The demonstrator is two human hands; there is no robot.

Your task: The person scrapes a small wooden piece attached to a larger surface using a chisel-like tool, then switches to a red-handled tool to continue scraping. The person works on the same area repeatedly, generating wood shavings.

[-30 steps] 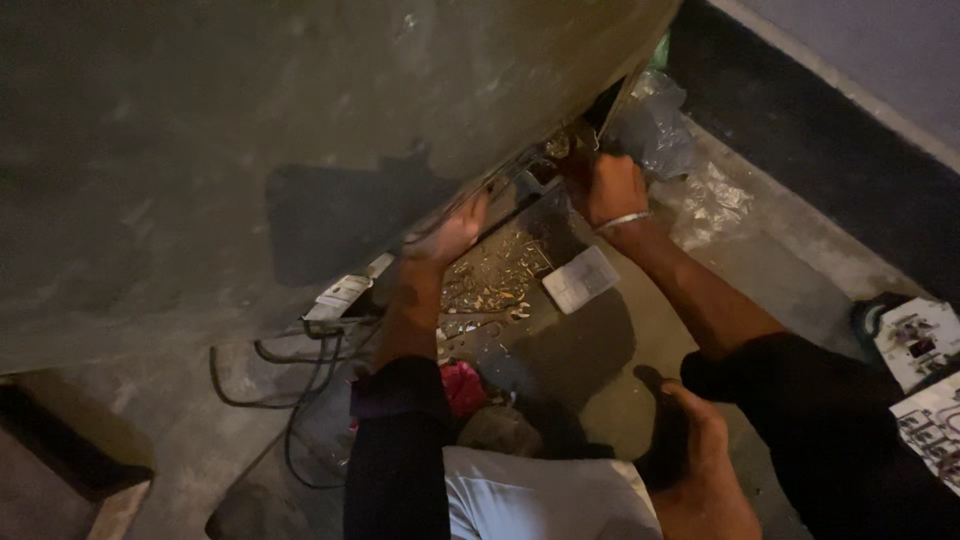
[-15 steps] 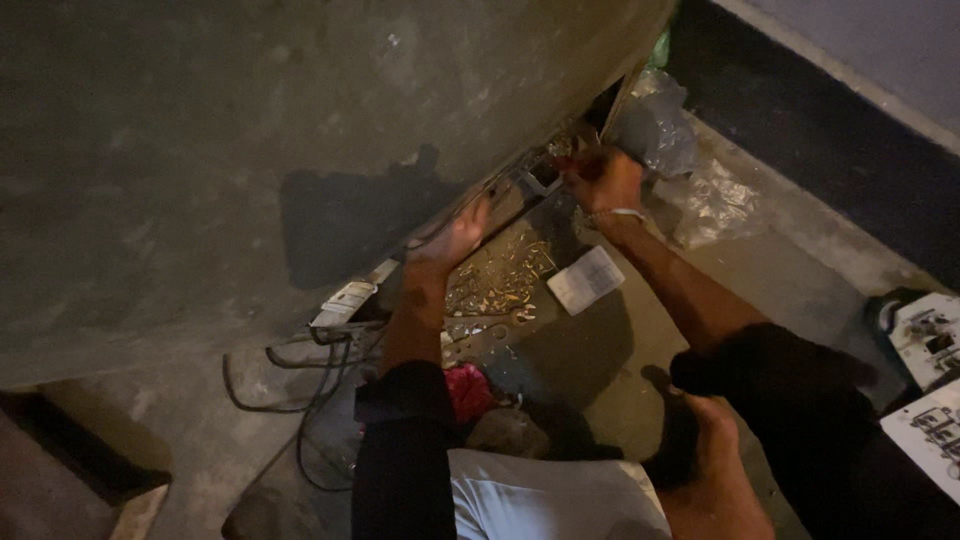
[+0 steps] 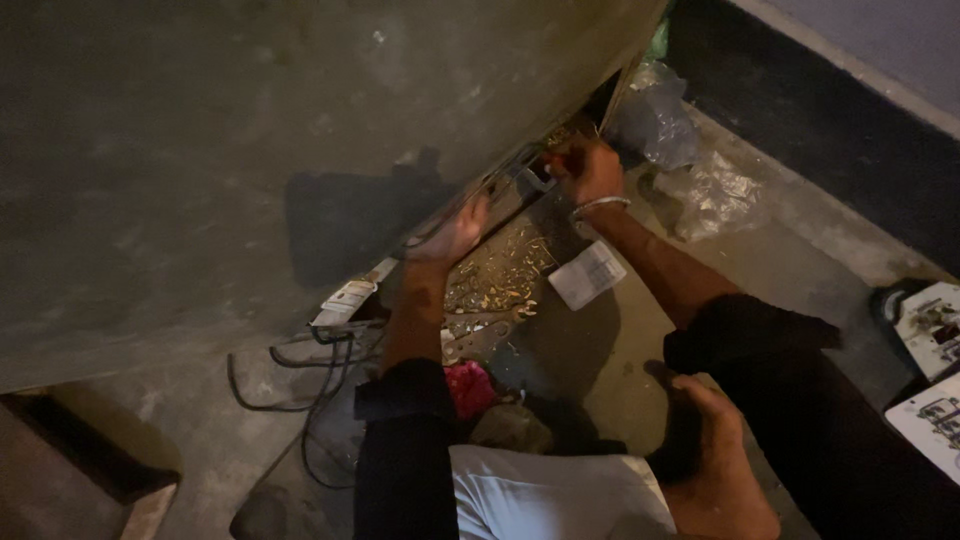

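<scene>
Up under the lower edge of a large grey slab (image 3: pixel 250 130), a narrow metal strip (image 3: pixel 510 185) runs along the shadowed gap, and both hands work at it. The right hand (image 3: pixel 590 170) is curled closed around something small at the strip's upper end; what it grips is too dark to name, though a reddish bit shows near the knuckles. A pale bangle (image 3: pixel 600 205) circles that wrist. The left hand (image 3: pixel 455 235) lies lower along the strip with its fingers spread and pressed flat against the edge; whether it holds anything cannot be told.

Just below the hands, a scatter of small golden metal pieces (image 3: pixel 495 285) lies on the concrete floor (image 3: pixel 620 360), with a white folded paper (image 3: pixel 587 274) beside them. A pink cloth (image 3: pixel 468 388) sits near the left elbow. Black cables (image 3: pixel 300 370) loop to the left, running from a small white device (image 3: pixel 345 300) at the slab's edge. Crumpled clear plastic bags (image 3: pixel 665 125) rest near the dark wall base. White printed cartons (image 3: pixel 930 360) are cut off at the right edge. A bare foot (image 3: pixel 715 440) shows below.
</scene>
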